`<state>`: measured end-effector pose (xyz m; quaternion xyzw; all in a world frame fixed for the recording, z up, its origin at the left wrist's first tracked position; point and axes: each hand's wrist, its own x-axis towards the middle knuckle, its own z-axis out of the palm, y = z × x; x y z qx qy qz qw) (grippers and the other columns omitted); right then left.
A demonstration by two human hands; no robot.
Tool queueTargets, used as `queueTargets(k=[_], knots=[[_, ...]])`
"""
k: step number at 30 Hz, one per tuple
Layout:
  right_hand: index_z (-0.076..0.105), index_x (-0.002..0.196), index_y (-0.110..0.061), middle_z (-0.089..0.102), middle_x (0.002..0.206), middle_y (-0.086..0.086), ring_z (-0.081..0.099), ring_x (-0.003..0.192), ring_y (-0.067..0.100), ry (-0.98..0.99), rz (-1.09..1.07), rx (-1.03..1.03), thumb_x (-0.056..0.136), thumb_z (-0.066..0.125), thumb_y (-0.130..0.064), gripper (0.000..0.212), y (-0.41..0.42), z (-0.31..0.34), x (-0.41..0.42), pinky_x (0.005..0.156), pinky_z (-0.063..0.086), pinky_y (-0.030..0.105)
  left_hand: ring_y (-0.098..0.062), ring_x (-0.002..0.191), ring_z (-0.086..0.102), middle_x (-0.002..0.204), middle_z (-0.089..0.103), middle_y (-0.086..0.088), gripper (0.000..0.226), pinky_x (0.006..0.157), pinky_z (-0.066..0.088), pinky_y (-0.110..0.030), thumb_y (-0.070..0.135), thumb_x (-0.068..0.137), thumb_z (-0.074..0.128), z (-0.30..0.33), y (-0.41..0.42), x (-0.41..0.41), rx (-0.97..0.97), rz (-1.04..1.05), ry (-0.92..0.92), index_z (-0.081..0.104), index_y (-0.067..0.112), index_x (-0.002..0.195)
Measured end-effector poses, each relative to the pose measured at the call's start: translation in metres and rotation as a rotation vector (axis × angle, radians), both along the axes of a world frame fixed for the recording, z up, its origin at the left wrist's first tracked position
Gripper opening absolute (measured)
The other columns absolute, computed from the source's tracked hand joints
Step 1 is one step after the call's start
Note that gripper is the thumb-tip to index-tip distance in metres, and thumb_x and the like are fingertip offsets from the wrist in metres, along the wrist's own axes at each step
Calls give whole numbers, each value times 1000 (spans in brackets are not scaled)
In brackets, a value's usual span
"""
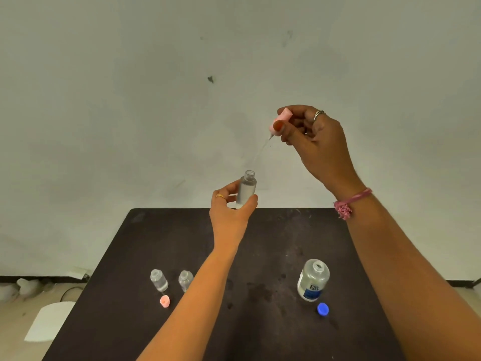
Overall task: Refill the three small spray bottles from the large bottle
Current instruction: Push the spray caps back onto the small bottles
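Observation:
My left hand [230, 204] holds a small clear spray bottle [246, 188] upright above the far edge of the table, its neck uncapped and liquid inside. Up and to the right, my right hand [315, 136] pinches a pink spray top [280, 120], whose thin dip tube slants down toward the bottle's mouth without reaching it. Two more small clear bottles [159, 280] [185, 280] stand uncapped at the near left, with a pink cap [165, 301] in front of them. The large bottle [313, 280] with a blue label stands uncapped at the near right, its blue cap [323, 309] lying beside it.
The dark table [273, 243] carries wet spots in its middle. A pale wall rises behind it. On the floor to the left lie a white sheet [49, 321] and a dark cable [69, 291].

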<state>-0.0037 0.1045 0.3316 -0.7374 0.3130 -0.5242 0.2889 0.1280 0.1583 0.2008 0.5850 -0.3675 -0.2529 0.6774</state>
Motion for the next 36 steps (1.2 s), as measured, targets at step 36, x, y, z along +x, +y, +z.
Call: queueTargets(k=[36], knots=[[67, 106, -15, 71, 87, -5, 64, 75, 2, 398, 52, -70, 86, 67, -31, 26, -8, 56, 45, 66, 46, 7, -6, 95, 57, 112, 56, 8, 40, 58, 43, -1, 24, 77, 77, 84, 5, 22, -172, -13, -3, 52, 36, 105]])
